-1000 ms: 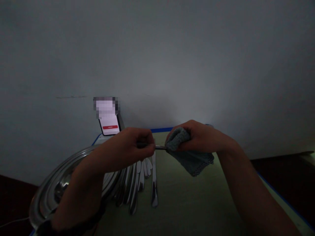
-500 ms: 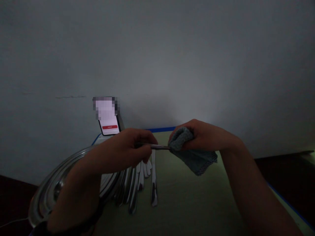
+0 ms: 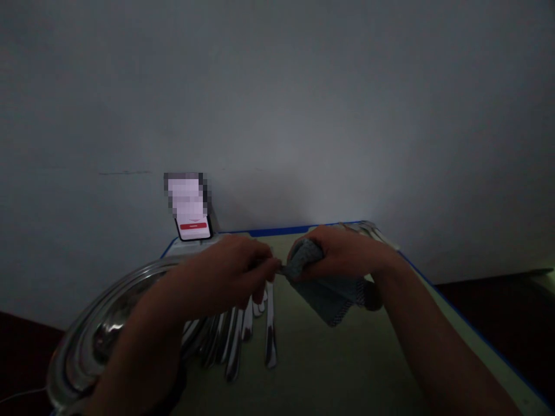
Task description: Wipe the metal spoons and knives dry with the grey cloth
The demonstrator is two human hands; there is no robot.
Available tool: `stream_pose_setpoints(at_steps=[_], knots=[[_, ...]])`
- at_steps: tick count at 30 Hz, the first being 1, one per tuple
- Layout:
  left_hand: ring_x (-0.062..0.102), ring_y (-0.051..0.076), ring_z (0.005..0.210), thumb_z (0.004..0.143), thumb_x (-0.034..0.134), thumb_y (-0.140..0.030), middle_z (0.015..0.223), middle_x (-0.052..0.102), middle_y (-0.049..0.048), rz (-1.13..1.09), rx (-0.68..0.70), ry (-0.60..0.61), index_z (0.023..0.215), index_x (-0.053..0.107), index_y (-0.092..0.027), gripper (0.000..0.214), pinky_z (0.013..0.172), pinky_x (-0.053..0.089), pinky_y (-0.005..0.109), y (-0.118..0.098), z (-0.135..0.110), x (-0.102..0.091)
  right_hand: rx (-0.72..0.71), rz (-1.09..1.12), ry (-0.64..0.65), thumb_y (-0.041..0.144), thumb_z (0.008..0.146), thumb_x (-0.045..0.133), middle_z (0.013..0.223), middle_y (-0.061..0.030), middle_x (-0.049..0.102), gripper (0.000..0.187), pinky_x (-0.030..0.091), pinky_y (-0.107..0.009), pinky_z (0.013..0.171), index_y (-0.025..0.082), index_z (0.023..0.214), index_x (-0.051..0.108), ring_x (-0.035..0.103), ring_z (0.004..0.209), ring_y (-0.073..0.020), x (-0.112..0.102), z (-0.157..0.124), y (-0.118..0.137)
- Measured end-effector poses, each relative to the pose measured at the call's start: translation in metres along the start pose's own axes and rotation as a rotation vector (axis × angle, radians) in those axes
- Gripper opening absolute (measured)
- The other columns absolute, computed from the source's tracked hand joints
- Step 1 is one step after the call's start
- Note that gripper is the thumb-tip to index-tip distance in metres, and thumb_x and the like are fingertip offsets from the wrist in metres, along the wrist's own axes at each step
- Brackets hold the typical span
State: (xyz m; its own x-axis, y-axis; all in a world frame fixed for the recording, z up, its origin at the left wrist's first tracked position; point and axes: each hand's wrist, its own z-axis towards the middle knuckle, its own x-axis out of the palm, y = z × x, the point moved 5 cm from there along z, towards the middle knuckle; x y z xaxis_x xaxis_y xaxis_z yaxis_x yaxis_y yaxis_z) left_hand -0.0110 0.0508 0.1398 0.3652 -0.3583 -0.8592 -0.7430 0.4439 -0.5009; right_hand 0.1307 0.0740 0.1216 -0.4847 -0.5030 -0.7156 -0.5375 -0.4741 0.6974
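Pinches a thin metal utensil (image 3: 281, 269) in the closed left grip (image 3: 229, 271) above the far middle of the worktop (image 3: 329, 370), with only a short dim stretch showing between the fists. Clamps the right grip (image 3: 342, 254) shut around a grey cloth (image 3: 329, 297) that swallows the utensil's other end, so cannot tell spoon from fork. Hovers over a row of cutlery (image 3: 236, 341) partly hidden behind the left grip, beside a steel tray (image 3: 82, 352) cut off at the near left corner.

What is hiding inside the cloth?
A thin metal utensil goes into the cloth squeezed by the right hand. Its tip is covered, so spoon or fork is unclear.
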Motion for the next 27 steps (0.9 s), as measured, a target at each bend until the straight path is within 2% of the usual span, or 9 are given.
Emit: stream_pose_setpoints(at_steps=[3, 7, 12, 15, 18, 20, 23, 25, 27], knots=[[0.043, 0.007, 0.042, 0.087, 0.036, -0.04, 0.048, 0.047, -0.0037, 0.119, 0.038, -0.061, 0.061, 0.057, -0.015, 0.042, 0.04, 0.028, 0.018, -0.004, 0.005, 0.002, -0.018, 0.035, -0.008, 0.041, 0.069, 0.064, 0.066, 0.0025, 0.062, 0.026, 0.041, -0.021, 0.052, 0.016, 0.075, 0.066, 0.055, 0.061, -0.0109, 0.003, 0.002, 0.002], [0.038, 0.007, 0.044, 0.087, 0.038, -0.043, 0.049, 0.041, -0.0051, 0.107, 0.071, -0.071, 0.061, 0.056, -0.015, 0.042, 0.041, 0.025, 0.018, -0.003, 0.004, -0.001, 0.007, 0.083, 0.031, 0.041, 0.068, 0.066, 0.072, 0.0016, 0.065, 0.029, 0.044, -0.022, 0.058, 0.017, 0.083, 0.066, 0.058, 0.066, -0.0124, -0.001, -0.002, -0.004], [0.034, 0.005, 0.041, 0.086, 0.039, -0.042, 0.046, 0.038, -0.0062, -0.017, -0.035, -0.257, 0.054, 0.047, -0.016, 0.041, 0.041, 0.024, 0.017, 0.008, -0.013, -0.028, 0.113, 0.101, 0.013, 0.045, 0.067, 0.066, 0.083, -0.0008, 0.07, 0.033, 0.047, -0.026, 0.064, 0.019, 0.087, 0.067, 0.063, 0.073, -0.0164, -0.017, -0.019, -0.022], [0.03, 0.003, 0.038, 0.084, 0.042, -0.037, 0.042, 0.034, -0.0076, -0.124, -0.248, -0.552, 0.051, 0.043, -0.016, 0.039, 0.04, 0.024, 0.015, 0.024, -0.03, -0.053, 0.108, 0.184, -0.167, 0.044, 0.068, 0.065, 0.077, -0.0004, 0.07, 0.029, 0.048, -0.027, 0.062, 0.019, 0.081, 0.068, 0.063, 0.07, -0.0169, -0.028, -0.021, -0.024], [0.032, 0.003, 0.038, 0.084, 0.042, -0.037, 0.042, 0.036, -0.0073, -0.178, -0.336, -0.711, 0.053, 0.044, -0.016, 0.037, 0.039, 0.024, 0.015, 0.031, -0.038, -0.063, 0.032, 0.383, -0.531, 0.04, 0.066, 0.068, 0.074, 0.0001, 0.07, 0.024, 0.049, -0.028, 0.064, 0.018, 0.075, 0.068, 0.063, 0.066, -0.0156, -0.04, -0.015, -0.023], [0.031, 0.003, 0.038, 0.085, 0.041, -0.038, 0.042, 0.036, -0.0073, -0.149, -0.293, -0.642, 0.053, 0.045, -0.016, 0.039, 0.039, 0.024, 0.015, 0.027, -0.032, -0.058, -0.013, 0.569, -0.873, 0.038, 0.062, 0.072, 0.074, -0.0005, 0.069, 0.025, 0.05, -0.029, 0.064, 0.017, 0.074, 0.067, 0.063, 0.065, -0.015, -0.048, -0.013, -0.027], [0.032, 0.004, 0.041, 0.086, 0.043, -0.04, 0.047, 0.037, -0.0074, -0.111, -0.114, -0.301, 0.06, 0.051, -0.015, 0.037, 0.04, 0.026, 0.015, 0.012, -0.014, -0.032, -0.124, 0.909, -1.305, 0.038, 0.059, 0.074, 0.074, 0.0, 0.068, 0.028, 0.052, -0.03, 0.065, 0.016, 0.075, 0.065, 0.063, 0.064, -0.0141, -0.05, -0.013, -0.035], [0.037, 0.005, 0.042, 0.086, 0.043, -0.044, 0.048, 0.04, -0.0072, -0.13, -0.009, -0.09, 0.063, 0.053, -0.016, 0.038, 0.04, 0.028, 0.015, -0.002, -0.005, -0.011, -0.203, 1.106, -1.406, 0.038, 0.062, 0.072, 0.072, 0.0012, 0.067, 0.027, 0.053, -0.029, 0.065, 0.016, 0.074, 0.063, 0.062, 0.063, -0.0129, -0.047, -0.011, -0.038], [0.044, 0.006, 0.043, 0.087, 0.042, -0.044, 0.05, 0.048, -0.0065, -0.142, 0.053, 0.0, 0.067, 0.053, -0.017, 0.035, 0.042, 0.032, 0.015, -0.013, 0.001, 0.002, -0.257, 1.264, -1.415, 0.035, 0.066, 0.069, 0.069, 0.0029, 0.065, 0.021, 0.053, -0.026, 0.062, 0.017, 0.073, 0.061, 0.061, 0.062, -0.0106, -0.045, -0.009, -0.039]])
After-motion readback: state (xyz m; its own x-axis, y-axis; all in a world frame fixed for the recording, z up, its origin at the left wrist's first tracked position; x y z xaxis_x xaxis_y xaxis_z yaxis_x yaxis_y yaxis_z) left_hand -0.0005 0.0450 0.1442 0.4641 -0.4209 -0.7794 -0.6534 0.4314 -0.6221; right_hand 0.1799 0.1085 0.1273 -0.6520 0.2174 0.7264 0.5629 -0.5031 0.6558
